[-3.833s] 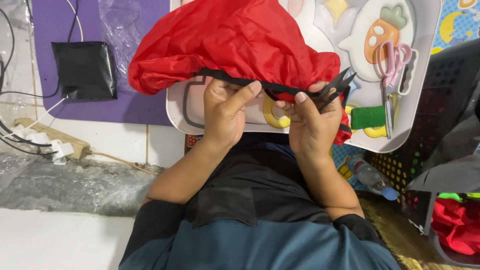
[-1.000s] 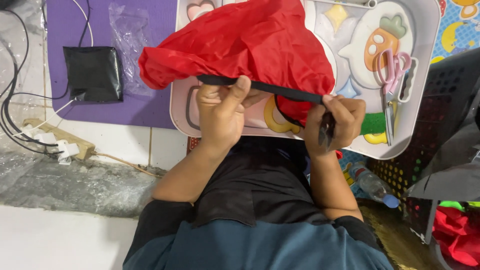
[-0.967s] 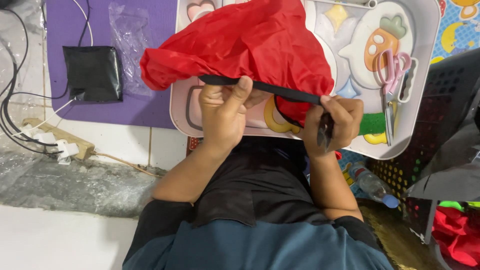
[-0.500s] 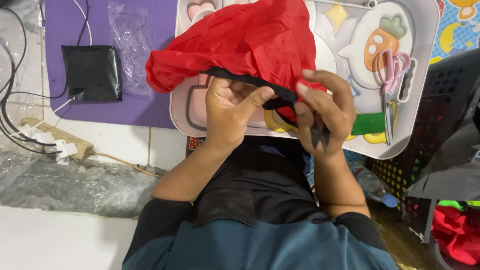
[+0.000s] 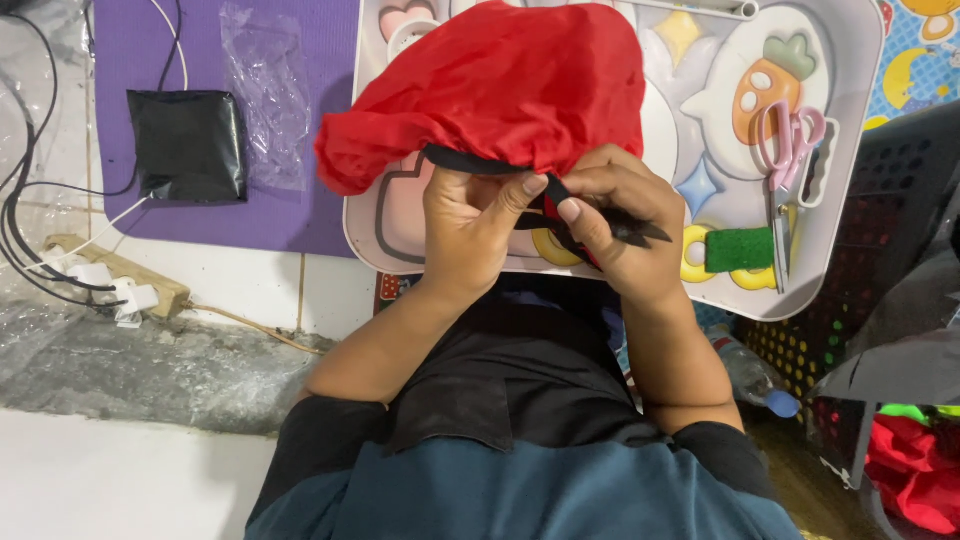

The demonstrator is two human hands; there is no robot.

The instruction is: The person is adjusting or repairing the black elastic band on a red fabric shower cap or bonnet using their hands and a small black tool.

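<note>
A bunched red fabric bag (image 5: 500,90) with a black drawstring band (image 5: 470,163) along its lower edge rests on a white lap tray (image 5: 860,150) with cartoon prints. My left hand (image 5: 465,225) pinches the black band under the fabric. Close beside it, my right hand (image 5: 620,225) grips the band's loose black end (image 5: 635,232), which sticks out to the right. The thumbs of both hands nearly touch.
Pink scissors (image 5: 790,165) and a green sponge (image 5: 738,250) lie on the tray's right side. A purple mat (image 5: 300,215) at the left holds a black pouch (image 5: 187,145) and a clear plastic bag (image 5: 262,90). Cables and a power strip (image 5: 110,285) lie far left; a black basket (image 5: 880,260) is at the right.
My hands have drawn together at the middle of the band, which was stretched straight a second ago. The right hand now pinches the band's end close to the left.
</note>
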